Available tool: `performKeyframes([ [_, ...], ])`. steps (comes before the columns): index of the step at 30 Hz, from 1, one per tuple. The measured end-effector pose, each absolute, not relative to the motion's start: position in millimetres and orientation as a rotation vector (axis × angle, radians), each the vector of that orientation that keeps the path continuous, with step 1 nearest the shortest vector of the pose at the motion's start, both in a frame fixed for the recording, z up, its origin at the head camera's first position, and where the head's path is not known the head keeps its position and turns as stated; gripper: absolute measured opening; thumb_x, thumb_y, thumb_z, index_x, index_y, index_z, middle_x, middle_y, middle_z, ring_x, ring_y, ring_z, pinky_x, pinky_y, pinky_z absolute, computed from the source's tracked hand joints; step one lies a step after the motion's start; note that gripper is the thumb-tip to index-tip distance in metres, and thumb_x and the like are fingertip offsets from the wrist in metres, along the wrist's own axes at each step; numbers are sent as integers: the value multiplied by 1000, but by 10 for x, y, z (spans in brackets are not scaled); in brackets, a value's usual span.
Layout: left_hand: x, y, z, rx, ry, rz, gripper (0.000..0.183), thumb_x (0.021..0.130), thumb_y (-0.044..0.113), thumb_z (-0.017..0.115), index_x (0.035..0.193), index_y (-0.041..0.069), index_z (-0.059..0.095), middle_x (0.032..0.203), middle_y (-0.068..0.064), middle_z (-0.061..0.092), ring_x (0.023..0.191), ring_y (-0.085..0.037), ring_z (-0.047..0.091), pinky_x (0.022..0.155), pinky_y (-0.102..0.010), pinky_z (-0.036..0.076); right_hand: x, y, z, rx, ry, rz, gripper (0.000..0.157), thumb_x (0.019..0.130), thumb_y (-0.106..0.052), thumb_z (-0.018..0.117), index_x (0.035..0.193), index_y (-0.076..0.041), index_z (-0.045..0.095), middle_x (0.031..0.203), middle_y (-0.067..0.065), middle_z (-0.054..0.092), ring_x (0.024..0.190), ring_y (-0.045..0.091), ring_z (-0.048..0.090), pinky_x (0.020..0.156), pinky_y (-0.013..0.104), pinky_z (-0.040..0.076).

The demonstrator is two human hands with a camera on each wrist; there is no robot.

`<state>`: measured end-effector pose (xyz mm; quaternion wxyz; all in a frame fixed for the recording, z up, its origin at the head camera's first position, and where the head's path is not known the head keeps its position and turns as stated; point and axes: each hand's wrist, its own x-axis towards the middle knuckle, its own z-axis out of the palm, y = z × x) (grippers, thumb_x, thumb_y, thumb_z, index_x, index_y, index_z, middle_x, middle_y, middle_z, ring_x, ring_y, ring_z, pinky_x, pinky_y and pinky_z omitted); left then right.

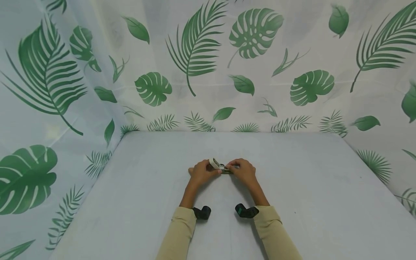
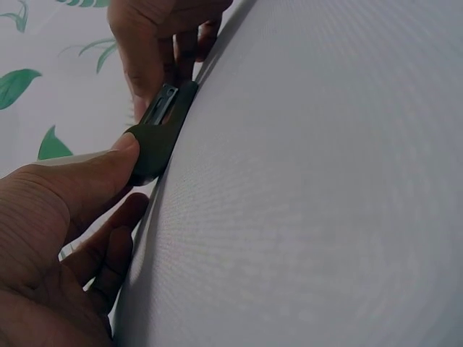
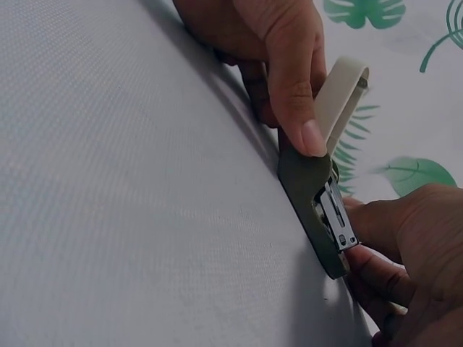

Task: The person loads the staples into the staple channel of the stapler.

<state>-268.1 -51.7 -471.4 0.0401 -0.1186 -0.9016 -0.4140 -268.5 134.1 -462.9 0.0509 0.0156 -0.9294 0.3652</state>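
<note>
Sleeves (image 1: 178,234) are tan — creased; wrist cameras (image 1: 203,213) are black.

Both forearms (image 1: 189,196) are slanting forward and inward, and the left hand (image 1: 202,174) and the right hand (image 1: 244,171) are pinching close together.

A leaf-printed curtain (image 1: 214,72) hangs behind a white table (image 1: 224,195).

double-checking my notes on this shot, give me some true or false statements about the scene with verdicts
1. The stapler's cream top is raised off its metal magazine. True.
2. The left grip is empty. False: it holds the stapler.
3. The right grip is at the stapler's magazine end. True.
4. The left sleeve is dark blue. False: the left sleeve is beige.
5. The backdrop has green leaf prints. True.
</note>
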Motion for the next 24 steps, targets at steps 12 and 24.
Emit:
performKeyframes([
  [12,-2697,-507,-4710,-316,-2808,-1276,32,83,39,77,100,13,70,101,-7,73,94,-26,65,73,-36,22,-2685,1406,-4676,123,-2788,1164,25,94,-26,66,105,-5,73,115,16,70,117,36,60,102,58,35],
  [24,-2721,-574,-4731,-349,-2708,-1483,31,89,37,70,115,19,69,105,-3,73,98,-21,66,76,-36,22,-2664,1563,-4777,315,-2732,1308,23,88,-18,73,109,-6,70,116,14,69,119,33,59,104,51,41],
])
